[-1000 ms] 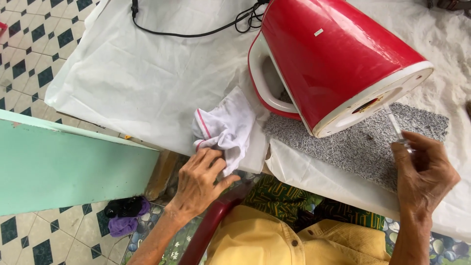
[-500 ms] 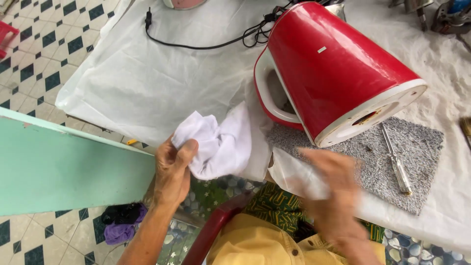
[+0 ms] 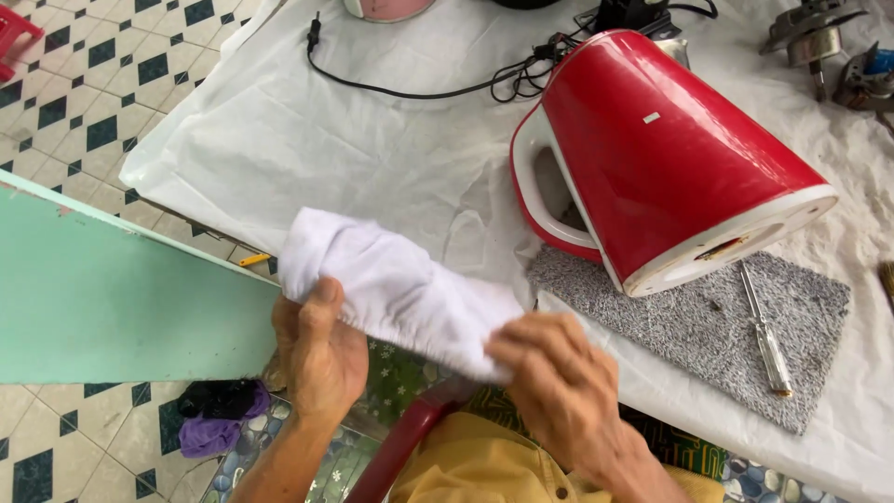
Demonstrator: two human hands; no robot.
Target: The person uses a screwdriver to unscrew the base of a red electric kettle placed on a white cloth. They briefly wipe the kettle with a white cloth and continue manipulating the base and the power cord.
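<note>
Presently, both hands: raised off the table's near edge, sharing one white cloth point(image 3: 396, 289) between them.
Left hand point(image 3: 321, 349): closed on the cloth's left end, thumb pressed over the top of the fabric, fingers curled beneath it.
Right hand point(image 3: 559, 382): closed on the cloth's right end, fingertips pinching the fabric, back of the hand toward the camera.
Cloth: stretched in a slanted band from upper left to lower right, bunched at the left end, held in the air just in front of the table edge.
Kettle point(image 3: 670, 158): red body with white trim and white handle, lying on its side, base turned toward the lower right, resting partly on the mat.
Mat point(image 3: 689, 326): grey speckled rectangle on the table, just right of the hands.
Screwdriver point(image 3: 765, 331): lies on the mat near the kettle's base, apart from both hands.
Table cover point(image 3: 307, 158): white sheet, wrinkled, over the whole work surface.
Cord point(image 3: 419, 88): black, trailing across the sheet behind the kettle.
Board point(image 3: 112, 298): pale green panel at left, beside the left hand.
Floor point(image 3: 84, 84): patterned tiles; a dark and purple rag point(image 3: 219, 414) lies on them below the board.
</note>
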